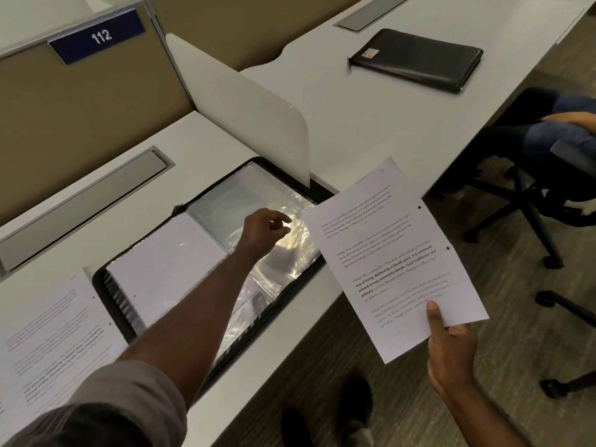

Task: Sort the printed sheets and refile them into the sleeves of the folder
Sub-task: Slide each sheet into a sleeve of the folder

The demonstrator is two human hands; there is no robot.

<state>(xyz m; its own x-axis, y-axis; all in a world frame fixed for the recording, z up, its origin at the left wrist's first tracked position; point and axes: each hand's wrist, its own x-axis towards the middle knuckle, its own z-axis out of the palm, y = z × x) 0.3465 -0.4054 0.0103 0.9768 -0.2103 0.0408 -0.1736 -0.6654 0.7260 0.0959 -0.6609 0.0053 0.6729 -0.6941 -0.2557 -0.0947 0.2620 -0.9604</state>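
clear plastic sleeves (258, 221) lie fanned open on the right half of the folder (206, 269), which sits open on the desk (371, 124). left hand (264, 233) reaches over them w/ fingers loosely curled, tips at the top sleeve's edge; can't tell if it's pinched yet. right hand (451, 346) holds 1 printed sheet (396, 256), marked 7, off the folder's right side past the desk edge, thumb on the face, fingers behind. step in hand looks like opening a sleeve for that sheet. next move, i'd say: lift the sleeve mouth, then swing the sheet over and slide it in square. count: 1 open folder, 1 sheet in hand, 1 filed page (167, 262) on the folder's left half, a loose stack (48, 333) left of the folder, 1 shut black case (416, 59) far beyond it.
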